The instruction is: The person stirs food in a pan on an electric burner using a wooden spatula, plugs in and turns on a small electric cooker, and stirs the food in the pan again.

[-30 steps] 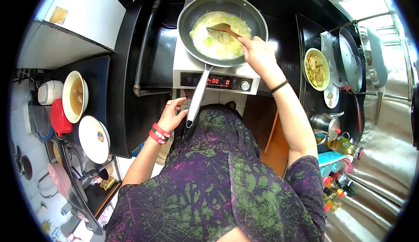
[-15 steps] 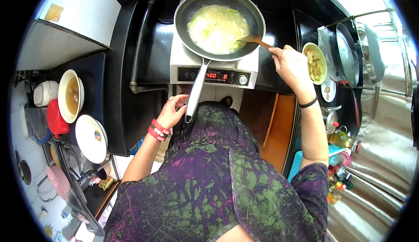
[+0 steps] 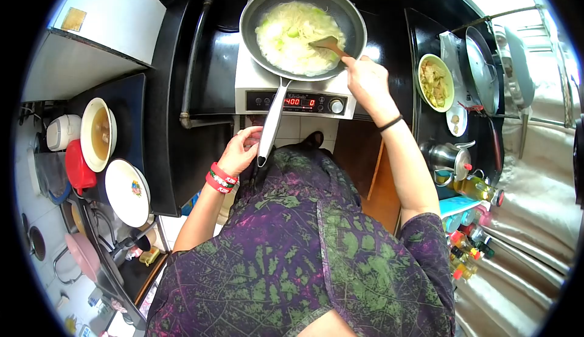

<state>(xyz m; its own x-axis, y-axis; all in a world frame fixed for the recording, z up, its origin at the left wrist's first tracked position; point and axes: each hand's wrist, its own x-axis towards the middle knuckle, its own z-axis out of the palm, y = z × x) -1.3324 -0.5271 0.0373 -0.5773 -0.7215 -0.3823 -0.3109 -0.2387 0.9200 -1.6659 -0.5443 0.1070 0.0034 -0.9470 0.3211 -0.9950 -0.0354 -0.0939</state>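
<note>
The spatula (image 3: 329, 44) is gripped by its shaft in the right hand (image 3: 368, 84), the fingers of which are closed around it at the near right rim of the pan (image 3: 354, 24). The spatula blade is held tilted, its tip set in the food (image 3: 295, 30), which is spread over the pan floor in pale strands with green pieces. The pan is carried on the cooker (image 3: 243, 80), which is positioned at the near edge of the table (image 3: 389, 81). On the cooker's front face, "400" and "0" are shown in red on the display (image 3: 298, 102); the knob (image 3: 336, 106) is mounted near the right corner.

The handle (image 3: 274, 121) is extended past the cooker's near edge. The left hand (image 3: 241, 149) is placed just left of it, fingers partly curled; whether the handle is touched cannot be told.

On the table's right section, a green-rimmed bowl (image 3: 451, 90) is set near the left edge, with a plate (image 3: 449, 121) just beside it. On the left section, the floral bowl (image 3: 120, 185) is set near the near edge.
</note>
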